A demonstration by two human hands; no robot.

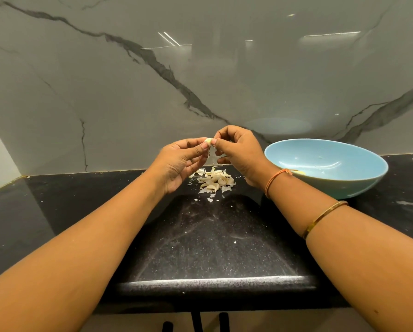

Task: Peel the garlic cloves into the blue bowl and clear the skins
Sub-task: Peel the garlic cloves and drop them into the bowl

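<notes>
One garlic clove (208, 140) is held in the air above the black countertop (212, 236), pinched from both sides. The left hand (176, 164) grips it from 9 o'clock between thumb and forefinger, with its other fingers loosely curled below. The right hand (239, 154) pinches it from 3 o'clock with thumb and forefinger tips, its remaining fingers bent inward. A thin strip of skin (209, 153) hangs from the clove between the hands. At 6 o'clock from the clove, a pile of skins (215, 180) lies on the countertop, with a few flakes scattered at its near edge. The blue bowl (332, 188) sits at 3 o'clock of the pile, near it but apart, before the marble backsplash (152, 80). A pale yellow piece shows inside, partly hidden by the right wrist, which wears an orange thread (275, 180). A gold bangle (325, 218) sits further up the forearm.
</notes>
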